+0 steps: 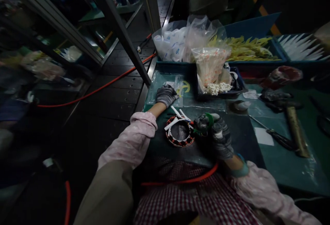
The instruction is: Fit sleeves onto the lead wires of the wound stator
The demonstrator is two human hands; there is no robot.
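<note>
Red-checked cloth (165, 207) nearest, below a red hose (185, 181). Beyond, right hand (221, 135) curled at a green piece (210, 119), grip unclear, just beside the wound ring (180, 143) on the dark mat (244, 142). Farther, well apart, left hand (167, 95) beside yellow strips (185, 87), hold impossible to tell. Last, black tray (232, 95), then heaped yellow sleeving (250, 49).
</note>
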